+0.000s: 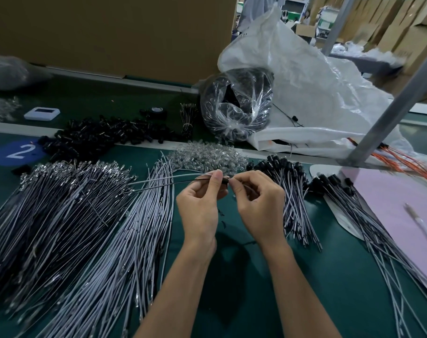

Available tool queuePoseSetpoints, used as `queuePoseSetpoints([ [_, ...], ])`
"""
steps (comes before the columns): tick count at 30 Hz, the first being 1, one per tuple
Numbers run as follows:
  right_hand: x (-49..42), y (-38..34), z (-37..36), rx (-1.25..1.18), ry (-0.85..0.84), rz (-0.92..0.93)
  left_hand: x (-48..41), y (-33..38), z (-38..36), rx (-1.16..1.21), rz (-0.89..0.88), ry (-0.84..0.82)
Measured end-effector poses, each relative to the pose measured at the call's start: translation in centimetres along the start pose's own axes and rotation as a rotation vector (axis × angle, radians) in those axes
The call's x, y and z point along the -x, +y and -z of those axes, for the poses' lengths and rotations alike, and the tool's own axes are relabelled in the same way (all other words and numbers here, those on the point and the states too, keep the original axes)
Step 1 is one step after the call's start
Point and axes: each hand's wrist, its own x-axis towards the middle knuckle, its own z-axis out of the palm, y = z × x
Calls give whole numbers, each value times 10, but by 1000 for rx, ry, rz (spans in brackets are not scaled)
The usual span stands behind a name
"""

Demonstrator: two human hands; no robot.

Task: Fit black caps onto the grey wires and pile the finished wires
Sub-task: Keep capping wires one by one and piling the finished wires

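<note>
Green bench (341,276): left hand (199,203) and right hand (259,203) pinch one black cap (225,181), mostly hidden behind fingertips.

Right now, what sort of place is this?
Probably a factory assembly-line bench: bulk piles of grey wires, a heap of loose black caps, and stacked cardboard cartons in the background.

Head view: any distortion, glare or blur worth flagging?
Head view: the wide-angle lens makes the metal post lean; glare streaks the clear bag; far boxes are soft; left hand and right hand, pinching grey wire and black cap, are sharp; light is dim.
</note>
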Motion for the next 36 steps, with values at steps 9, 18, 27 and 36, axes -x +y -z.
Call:
queuePoseSetpoints([
  [9,-2,-1,3,-169,-111,-141,0,0,1,-39,64,-72],
  [18,-4,0,2,-353,-52,-281,-2,-1,2,33,84,1],
  [27,-2,2,-2,-520,-89,-349,3,2,-1,90,89,-13],
  [36,-4,0,-1,-564,-132,-358,5,5,1,148,116,-13],
])
